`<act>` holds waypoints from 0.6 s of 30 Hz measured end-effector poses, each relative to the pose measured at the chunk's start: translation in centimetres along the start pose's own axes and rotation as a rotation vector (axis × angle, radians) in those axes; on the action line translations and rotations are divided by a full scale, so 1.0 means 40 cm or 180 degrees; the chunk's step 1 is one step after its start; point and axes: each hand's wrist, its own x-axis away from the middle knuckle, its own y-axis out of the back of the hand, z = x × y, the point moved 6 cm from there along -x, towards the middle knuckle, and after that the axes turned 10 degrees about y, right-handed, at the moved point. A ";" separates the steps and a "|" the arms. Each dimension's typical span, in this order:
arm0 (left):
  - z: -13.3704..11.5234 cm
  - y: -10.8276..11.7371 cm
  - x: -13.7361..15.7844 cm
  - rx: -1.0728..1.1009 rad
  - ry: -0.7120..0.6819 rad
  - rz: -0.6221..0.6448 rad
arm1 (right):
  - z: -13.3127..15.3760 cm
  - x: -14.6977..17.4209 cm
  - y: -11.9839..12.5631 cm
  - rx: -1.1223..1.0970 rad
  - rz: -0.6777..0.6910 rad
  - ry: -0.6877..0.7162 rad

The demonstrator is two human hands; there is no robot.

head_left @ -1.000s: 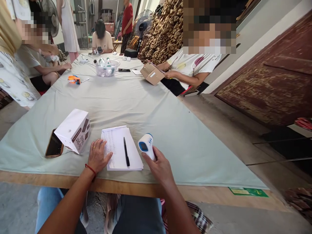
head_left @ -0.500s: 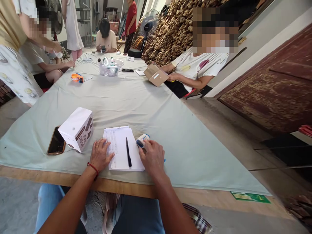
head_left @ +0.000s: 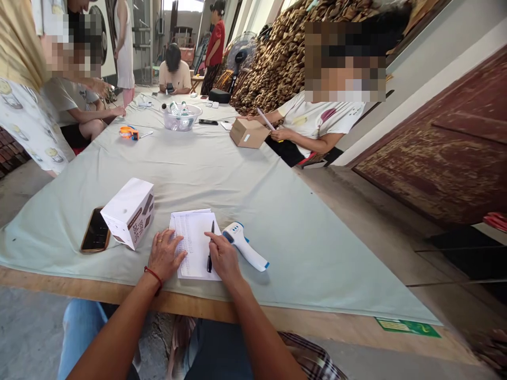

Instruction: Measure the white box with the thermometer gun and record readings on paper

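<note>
On the left part of a stack of white paper sheets [head_left: 194, 266] with rows of writing, my left hand [head_left: 165, 256] lies flat, fingers spread. My right hand [head_left: 224, 258] is over the right side of the stack. Its thumb and fingers are closed around the middle of a black pen [head_left: 209, 264], whose ends show above and below the fingers. Just right of that hand, a white and blue infrared thermometer [head_left: 247, 248] lies on the cloth, not held.
A white box [head_left: 129, 208] and a phone [head_left: 95, 232] are left of the papers. Farther along the cloth-covered table [head_left: 277, 211] are an orange tape dispenser [head_left: 127, 132] and a plastic basin [head_left: 178, 124] with bottles. A person at right holds a cardboard box [head_left: 247, 133]. Others sit or stand around.
My right hand has let go of the thermometer and moved left onto the pen, which has turned slightly. My left hand stays on the papers. The person at right has tilted the cardboard box.
</note>
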 end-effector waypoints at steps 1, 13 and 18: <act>0.000 0.000 0.000 0.0005 -0.0007 -0.0008 | 0.001 0.006 0.005 -0.0373 -0.0199 0.0047; -0.004 0.010 0.004 0.0225 -0.0105 -0.0197 | 0.052 0.059 0.016 -0.1968 -0.0704 -0.0241; -0.010 0.013 0.005 0.0170 -0.0100 -0.0124 | 0.042 0.059 0.005 -0.2021 -0.0531 -0.0680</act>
